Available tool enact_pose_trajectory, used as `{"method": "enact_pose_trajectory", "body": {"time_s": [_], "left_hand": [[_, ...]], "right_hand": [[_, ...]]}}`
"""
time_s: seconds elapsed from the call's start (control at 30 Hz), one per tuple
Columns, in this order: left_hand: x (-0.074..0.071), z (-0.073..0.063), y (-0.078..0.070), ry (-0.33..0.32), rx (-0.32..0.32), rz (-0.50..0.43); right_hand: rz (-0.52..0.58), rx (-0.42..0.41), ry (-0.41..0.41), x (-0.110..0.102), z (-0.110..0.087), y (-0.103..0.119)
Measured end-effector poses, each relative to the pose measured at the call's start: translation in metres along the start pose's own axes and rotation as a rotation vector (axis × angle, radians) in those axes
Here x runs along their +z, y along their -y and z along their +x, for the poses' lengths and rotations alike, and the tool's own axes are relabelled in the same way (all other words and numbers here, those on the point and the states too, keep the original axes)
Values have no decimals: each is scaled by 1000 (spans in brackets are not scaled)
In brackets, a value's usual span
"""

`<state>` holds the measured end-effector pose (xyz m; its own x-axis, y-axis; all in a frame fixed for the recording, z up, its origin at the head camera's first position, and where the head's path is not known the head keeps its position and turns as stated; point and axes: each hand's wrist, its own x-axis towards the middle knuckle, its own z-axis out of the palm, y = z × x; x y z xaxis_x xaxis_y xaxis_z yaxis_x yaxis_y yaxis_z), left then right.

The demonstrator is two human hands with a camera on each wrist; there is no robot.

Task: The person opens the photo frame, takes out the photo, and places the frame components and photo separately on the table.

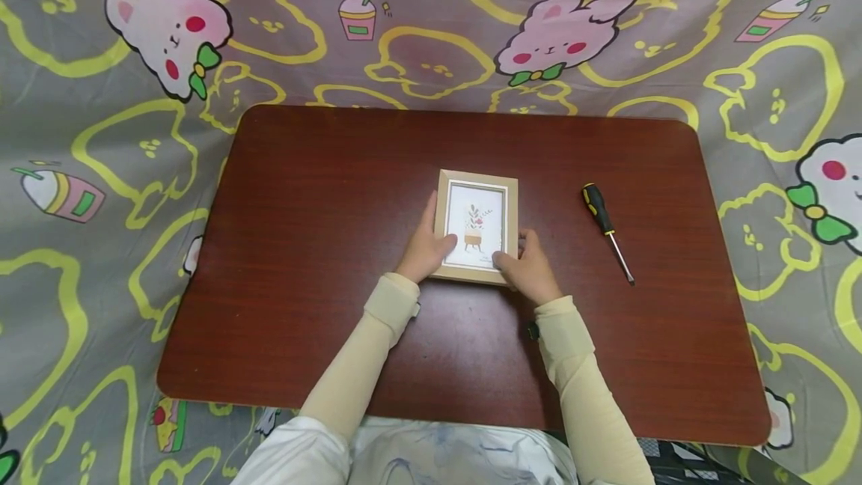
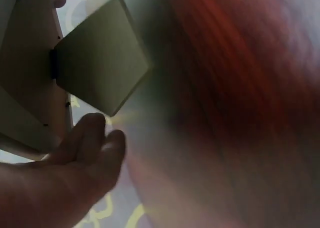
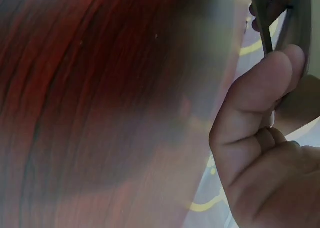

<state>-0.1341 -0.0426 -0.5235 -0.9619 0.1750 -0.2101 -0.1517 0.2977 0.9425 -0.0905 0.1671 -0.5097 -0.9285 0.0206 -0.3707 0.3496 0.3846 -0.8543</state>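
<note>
A dark red-brown table (image 1: 323, 305) with rounded corners fills the middle of the head view, set upon a grey cloth (image 1: 101, 171) printed with yellow outlines, pink rabbits and drink cups; the cloth is seen on every side of the table. At the centre of the frame a small picture frame (image 1: 477, 224) of pale wood is held, its glass showing a drawing of a potted plant; it stands tilted up from the table, its lower edge toward the person. The left hand (image 1: 424, 249) grips the frame's lower left edge, thumb laid over the front; the right hand (image 1: 528, 268) grips the lower right corner, its thumb likewise on the front. Both forearms are covered by cream sleeves (image 1: 364, 354) that enter from the bottom of the frame. To the right of centre a screwdriver (image 1: 606, 230) with a black and yellow handle lies flat on the table, well apart from the hands, its tip pointed toward the lower right. In the left wrist view the frame's back stand (image 2: 102, 55) appears swung open at upper left, though blur makes this uncertain.
</note>
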Motion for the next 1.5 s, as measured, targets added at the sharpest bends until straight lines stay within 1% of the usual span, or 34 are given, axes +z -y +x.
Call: {"method": "enact_pose_trajectory", "body": {"time_s": [0.07,0.13,0.27,0.33,0.53,0.7,0.9,1.03,1.17,1.27,1.5], "left_hand": [[1,-2,-1,1,-5,92],[2,-4,-3,6,-13,146],[4,-6,-5,7,-33,227],[5,-7,-6,8,-47,250],[8,-8,-8,18,-88,281],[12,-9,-6,14,-105,297],[15,-7,-4,1,-122,281],[16,-6,-1,9,-148,290],[17,-7,0,35,-151,286],[17,-7,-1,43,-141,280],[15,-8,-7,37,-142,349]], "right_hand": [[-63,10,-12,-1,-1,0],[-112,17,-21,-1,-1,0],[-170,32,-26,-2,-2,-1],[-183,45,-22,-1,-2,-1],[-231,84,0,-1,-3,-1],[-245,114,15,0,-3,-2],[-241,128,11,1,-2,-2],[-271,140,-4,2,-2,-3],[-333,141,-30,4,0,-4],[-355,138,-40,5,1,-6],[-359,106,-47,6,2,-7]]}}
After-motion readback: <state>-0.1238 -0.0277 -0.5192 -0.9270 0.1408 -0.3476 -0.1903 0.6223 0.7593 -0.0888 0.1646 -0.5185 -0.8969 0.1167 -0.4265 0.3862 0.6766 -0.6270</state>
